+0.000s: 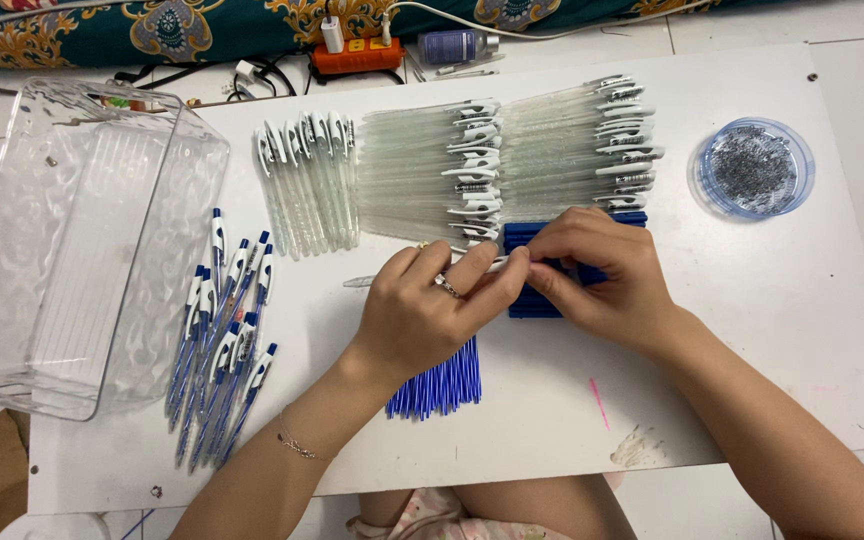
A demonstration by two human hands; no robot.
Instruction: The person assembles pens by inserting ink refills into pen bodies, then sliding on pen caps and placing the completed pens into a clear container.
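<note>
My left hand (pixel 427 310) and my right hand (pixel 602 275) meet over the middle of the white board (pixel 752 330), both pinching one clear pen barrel (pixel 367 281) that lies level, its tip pointing left. Under my hands are a bundle of blue ink refills (pixel 437 385) and a pile of small blue parts (pixel 532 300). Behind them lie rows of empty clear barrels with white clips (pixel 412 175), (pixel 562 150). Several finished blue pens (pixel 222 335) lie at the left.
A clear plastic tub (pixel 72 240) sits at the left edge. A round blue dish of small metal springs (pixel 752 170) is at the right. A power strip (pixel 357 55), cables and a bottle (pixel 452 45) lie beyond the board.
</note>
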